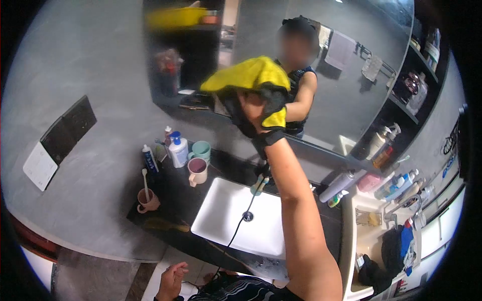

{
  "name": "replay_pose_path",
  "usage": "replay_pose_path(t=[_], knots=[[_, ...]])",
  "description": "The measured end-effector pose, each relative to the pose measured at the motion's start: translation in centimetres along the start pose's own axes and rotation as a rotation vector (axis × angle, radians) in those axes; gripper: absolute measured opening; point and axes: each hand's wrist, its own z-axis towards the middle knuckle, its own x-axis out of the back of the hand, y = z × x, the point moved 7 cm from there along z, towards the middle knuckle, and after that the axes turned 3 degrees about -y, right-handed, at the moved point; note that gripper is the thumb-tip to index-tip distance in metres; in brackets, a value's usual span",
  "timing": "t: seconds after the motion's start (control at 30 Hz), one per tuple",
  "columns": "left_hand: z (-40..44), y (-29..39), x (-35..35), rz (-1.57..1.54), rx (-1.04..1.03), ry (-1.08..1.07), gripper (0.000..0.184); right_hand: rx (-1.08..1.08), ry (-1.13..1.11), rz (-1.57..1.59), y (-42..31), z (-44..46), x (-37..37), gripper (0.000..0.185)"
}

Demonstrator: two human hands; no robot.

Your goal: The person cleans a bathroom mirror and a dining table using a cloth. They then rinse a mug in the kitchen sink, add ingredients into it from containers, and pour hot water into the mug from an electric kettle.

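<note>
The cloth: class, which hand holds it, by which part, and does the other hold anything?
The right hand holds the cloth by its bunched middle, folds partly hiding the fingers. The left hand shows nothing held.

The right arm (301,210) reaches up — right hand (254,108) seemingly clenched — while the left hand (171,282) hangs half-curled.

It's a bathrm w/ washbasin (218,210) (toothbrush (146,183), toothpaste (149,159)).

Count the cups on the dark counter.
3: a teal cup beside the pump bottle, a pink cup in front of the teal one, and a cup holding a toothbrush at the counter's left. The right arm may hide others.
</note>
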Motion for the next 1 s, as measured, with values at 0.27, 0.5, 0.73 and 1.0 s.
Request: replay_pose_path(t=[0.27, 0.5, 0.73, 1.0], knots=[[2.7, 1.3, -1.6, 0.073, 0.009, -0.1, 0.053, 0.022, 0.179, -0.839, 19.1, -4.7, 9.3, 0.03], [2.0, 1.1, -1.8, 0.124, -0.042, -0.099, 0.04, -0.3, 0.131, -0.599, 23.6, -3.1, 14.7, 0.038], [1.6, 0.4, -1.9, 0.151, 0.007, -0.069, 0.037, -0.14, 0.151, -0.533, 15.1, 6.6, 11.0, 0.046], [0.8, 0.5, -1.8, 0.171, 0.051, -0.002, 0.035, 0.164, 0.143, -0.472, -1.3, 12.8, 6.4, 0.062]])
